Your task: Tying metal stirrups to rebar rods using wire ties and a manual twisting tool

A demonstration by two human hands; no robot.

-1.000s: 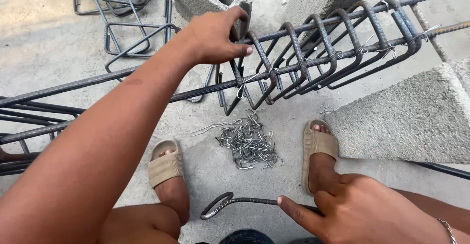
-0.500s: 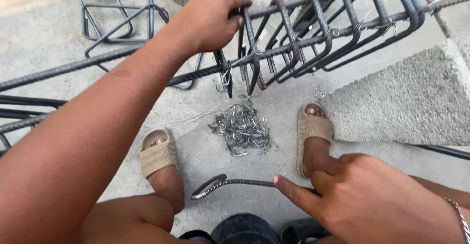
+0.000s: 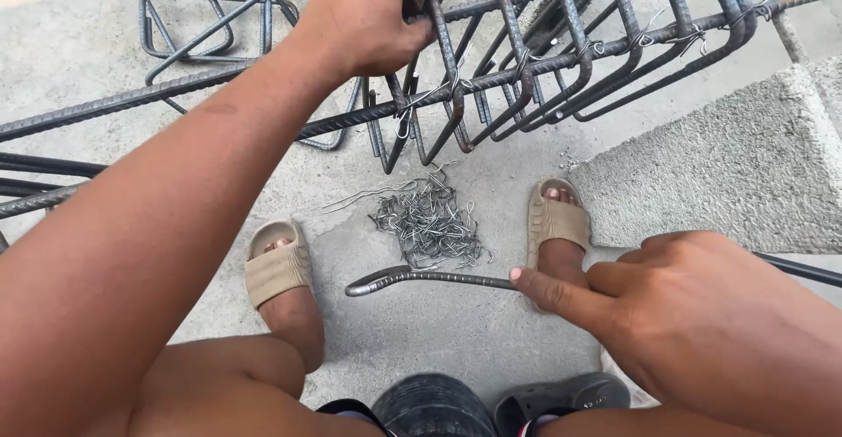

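While my left hand [image 3: 373,17] grips a stirrup [image 3: 443,68] on the far rebar cage [image 3: 561,60], my right hand [image 3: 702,314] closes around a hooked steel rod [image 3: 421,277] near my sandals, loose tie wires [image 3: 430,222] just beyond it

My left hand [image 3: 368,20] grips the top of one steel stirrup [image 3: 438,86] on the rebar cage [image 3: 561,60], fingers curled over the bar. That cage is my landmark: it runs across the upper part of the view, its stirrups bound to the long bars with wire. Just below it on the concrete floor [image 3: 438,340] lies a heap of tie wires [image 3: 428,222], between my two sandalled feet. Nearer me than the heap, my right hand [image 3: 702,314] holds a hooked rebar tool [image 3: 421,277], forefinger stretched along its shaft. Loose stirrups [image 3: 202,25] lie left of the cage; a concrete block [image 3: 728,174] sits below its right end.
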